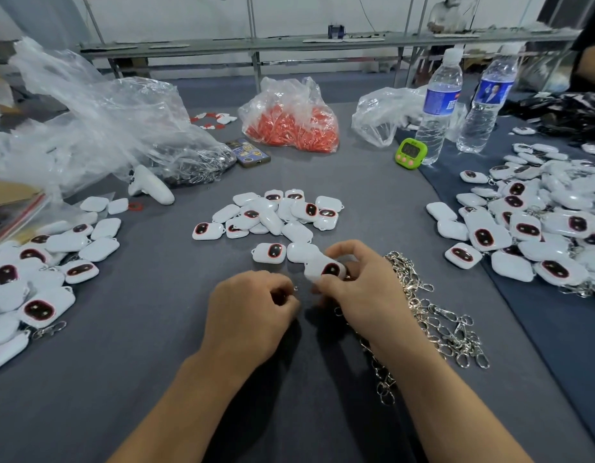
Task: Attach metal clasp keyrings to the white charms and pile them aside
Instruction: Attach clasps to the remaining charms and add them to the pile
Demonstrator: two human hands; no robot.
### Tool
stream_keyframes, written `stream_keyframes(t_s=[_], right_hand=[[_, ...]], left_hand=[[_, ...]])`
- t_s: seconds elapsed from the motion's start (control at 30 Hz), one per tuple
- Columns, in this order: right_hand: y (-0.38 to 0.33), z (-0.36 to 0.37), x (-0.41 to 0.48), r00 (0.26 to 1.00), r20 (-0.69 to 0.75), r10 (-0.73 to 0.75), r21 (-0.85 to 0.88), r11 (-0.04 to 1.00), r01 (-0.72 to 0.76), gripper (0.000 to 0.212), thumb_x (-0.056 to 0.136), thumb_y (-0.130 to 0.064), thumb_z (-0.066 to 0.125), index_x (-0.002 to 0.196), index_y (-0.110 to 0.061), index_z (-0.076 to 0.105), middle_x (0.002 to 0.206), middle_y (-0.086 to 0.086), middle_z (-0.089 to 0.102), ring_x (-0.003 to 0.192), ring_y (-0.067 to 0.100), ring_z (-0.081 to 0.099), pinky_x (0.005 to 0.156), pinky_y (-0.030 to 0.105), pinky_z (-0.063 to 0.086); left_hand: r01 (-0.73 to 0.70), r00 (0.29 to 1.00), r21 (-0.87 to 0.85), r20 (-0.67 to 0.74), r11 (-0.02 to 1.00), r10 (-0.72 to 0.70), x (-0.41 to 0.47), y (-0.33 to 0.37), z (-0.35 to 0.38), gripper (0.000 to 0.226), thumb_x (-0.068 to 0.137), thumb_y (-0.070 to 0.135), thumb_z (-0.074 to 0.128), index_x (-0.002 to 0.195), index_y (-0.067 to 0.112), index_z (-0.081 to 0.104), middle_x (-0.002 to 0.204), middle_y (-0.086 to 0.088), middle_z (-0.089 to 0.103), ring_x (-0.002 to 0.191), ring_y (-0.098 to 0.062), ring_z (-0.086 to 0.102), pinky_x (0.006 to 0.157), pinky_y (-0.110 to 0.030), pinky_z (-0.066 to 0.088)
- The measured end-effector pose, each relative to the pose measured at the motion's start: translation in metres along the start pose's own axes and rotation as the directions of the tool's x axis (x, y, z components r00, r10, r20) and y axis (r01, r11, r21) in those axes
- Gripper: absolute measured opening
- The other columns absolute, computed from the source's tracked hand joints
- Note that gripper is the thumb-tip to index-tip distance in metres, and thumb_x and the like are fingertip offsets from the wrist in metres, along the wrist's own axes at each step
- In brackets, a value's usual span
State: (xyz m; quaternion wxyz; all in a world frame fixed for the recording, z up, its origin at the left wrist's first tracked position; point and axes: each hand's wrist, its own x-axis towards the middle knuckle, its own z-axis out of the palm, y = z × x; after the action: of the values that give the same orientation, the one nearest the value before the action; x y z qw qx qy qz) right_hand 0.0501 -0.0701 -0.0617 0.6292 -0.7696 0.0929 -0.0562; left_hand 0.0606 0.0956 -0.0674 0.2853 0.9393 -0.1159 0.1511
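Both forearms reach in over the grey table (149,345), hands meeting knuckles-up. The right hand (356,285) pinches a white charm (324,269) in thumb and curled fingers. The left hand (252,305) curls just left of it; whether it pinches anything cannot be told. The keyrings (439,315) lie heaped just right.

1. Hands: two, a left hand (252,305) and a right hand (352,285)
2. Charms: three piles, left (39,272), middle (272,212) and right (539,222), each too many to count; one more charm (324,270) in the right fingers
3. Clasps (433,312): one tangled heap, too many to count
4. Bottles: two (438,105) (486,105)
5. Plastic bags: three (99,121) (289,115) (383,111)
6. Timer (410,153): one
7. Phone (251,152): one
8. White controller (152,185): one
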Motion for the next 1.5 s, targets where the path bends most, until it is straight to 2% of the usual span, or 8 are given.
stream_keyframes(t_s=[0.2, 0.33, 0.47, 0.57, 0.7, 0.87, 1.03, 1.5], right_hand=[[0.001, 0.004, -0.002, 0.993, 0.027, -0.114, -0.266, 0.957, 0.117, 0.022, 0.087, -0.016, 0.073, 0.095, -0.032, 0.06, 0.076, -0.004, 0.072, 0.056, 0.003, 0.056, 0.055, 0.014, 0.039], [0.0, 0.003, -0.004, 0.993, 0.04, -0.114, -0.299, 0.947, 0.12, 0.025, 0.087, -0.011, 0.071, 0.093, -0.035, 0.071, 0.077, -0.007, 0.074, 0.066, 0.003, 0.063, 0.058, 0.015, 0.046], [0.002, 0.002, -0.003, 0.993, 0.002, -0.121, -0.287, 0.951, 0.117, 0.026, 0.089, -0.012, 0.069, 0.096, -0.037, 0.071, 0.078, -0.011, 0.072, 0.066, 0.001, 0.062, 0.056, 0.011, 0.042], [0.001, 0.0, -0.002, 0.994, -0.015, -0.111, -0.246, 0.964, 0.104, 0.028, 0.089, -0.011, 0.068, 0.094, -0.039, 0.071, 0.077, -0.013, 0.073, 0.071, 0.0, 0.063, 0.057, 0.01, 0.045], [0.001, 0.002, -0.002, 0.993, -0.026, -0.114, -0.233, 0.967, 0.105, 0.027, 0.089, -0.014, 0.072, 0.093, -0.04, 0.071, 0.08, -0.012, 0.074, 0.07, 0.002, 0.065, 0.057, 0.011, 0.047], [0.003, -0.002, 0.001, 0.992, 0.016, -0.123, -0.201, 0.972, 0.124, 0.03, 0.089, -0.013, 0.072, 0.091, -0.043, 0.071, 0.078, -0.001, 0.072, 0.06, 0.012, 0.06, 0.057, 0.023, 0.05], [0.005, -0.006, 0.004, 0.991, 0.088, -0.102, -0.23, 0.966, 0.12, 0.031, 0.089, -0.01, 0.065, 0.091, -0.04, 0.07, 0.071, -0.001, 0.07, 0.053, 0.011, 0.054, 0.059, 0.033, 0.052], [0.001, -0.012, 0.005, 0.984, 0.157, -0.079, -0.281, 0.952, 0.121, 0.029, 0.083, -0.008, 0.062, 0.085, -0.035, 0.072, 0.063, 0.003, 0.068, 0.05, 0.014, 0.053, 0.053, 0.028, 0.045]], left_hand=[[0.006, 0.997, -0.121, 0.078, 0.993, 0.003, 0.0, 0.0, -0.001, 0.015, 0.07, 0.04, 0.069, 0.08, 0.03, 0.075, 0.073, 0.015, 0.068, 0.073, -0.004, 0.058, 0.07, -0.029, 0.05], [-0.033, 0.998, -0.101, 0.057, 0.994, 0.039, -0.001, 0.002, 0.0, 0.019, 0.069, 0.042, 0.064, 0.077, 0.027, 0.075, 0.07, 0.012, 0.066, 0.071, -0.007, 0.056, 0.068, -0.034, 0.049], [0.12, 0.973, -0.155, -0.178, 0.981, -0.147, 0.001, 0.003, -0.005, 0.012, 0.07, 0.037, 0.065, 0.072, 0.028, 0.073, 0.066, 0.012, 0.068, 0.065, -0.01, 0.061, 0.063, -0.034, 0.052], [0.193, 0.912, 0.021, -0.372, 0.981, -0.172, 0.003, -0.004, -0.012, 0.007, 0.074, 0.031, 0.069, 0.07, 0.026, 0.071, 0.063, 0.007, 0.065, 0.063, -0.019, 0.059, 0.058, -0.034, 0.048], [0.184, 0.982, 0.196, -0.083, 0.963, -0.171, -0.003, 0.008, -0.001, 0.007, 0.076, 0.039, 0.072, 0.076, 0.032, 0.072, 0.07, 0.01, 0.069, 0.07, -0.016, 0.063, 0.058, -0.027, 0.04], [0.266, 0.937, -0.156, 0.273, 0.951, -0.217, 0.003, 0.01, 0.0, 0.006, 0.073, 0.033, 0.08, 0.076, 0.037, 0.077, 0.062, 0.018, 0.07, 0.057, 0.001, 0.066, 0.061, -0.021, 0.054], [0.178, 0.967, -0.171, 0.215, 0.969, -0.139, -0.001, 0.009, 0.001, 0.013, 0.075, 0.029, 0.079, 0.081, 0.04, 0.077, 0.066, 0.017, 0.071, 0.062, -0.002, 0.065, 0.063, -0.024, 0.053], [-0.04, 0.993, -0.013, 0.113, 0.999, 0.041, -0.004, 0.005, 0.002, 0.011, 0.083, 0.039, 0.07, 0.084, 0.031, 0.079, 0.076, 0.01, 0.069, 0.076, -0.01, 0.057, 0.073, -0.034, 0.046]])
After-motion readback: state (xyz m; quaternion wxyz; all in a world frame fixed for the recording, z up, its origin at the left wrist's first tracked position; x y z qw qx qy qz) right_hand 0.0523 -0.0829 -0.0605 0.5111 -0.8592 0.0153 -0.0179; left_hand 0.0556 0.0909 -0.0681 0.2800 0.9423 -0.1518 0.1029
